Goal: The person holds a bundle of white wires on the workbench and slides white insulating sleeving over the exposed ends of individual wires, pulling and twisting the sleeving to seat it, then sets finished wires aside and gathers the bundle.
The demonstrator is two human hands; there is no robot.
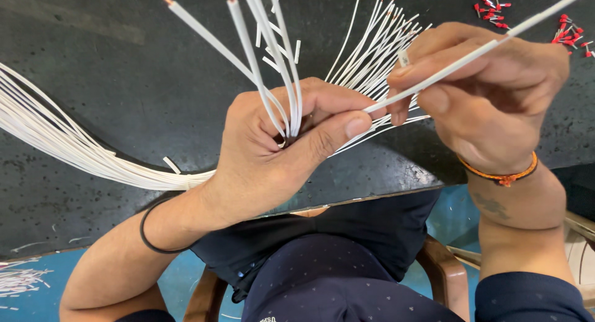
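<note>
Two hands point(372, 123) work white wires point(56, 142) over a dark speckled table point(136, 68).

Views: one only, the camera on my head; no second view shares the scene.
Facing: steeply down, past my hands onto the dark counter point(124, 80), my lap at 6 o'clock.
Nearness: close; my left hand point(279, 154) and right hand point(489, 92) fill the middle.
Far edge: counter runs off at 12 o'clock.
</note>
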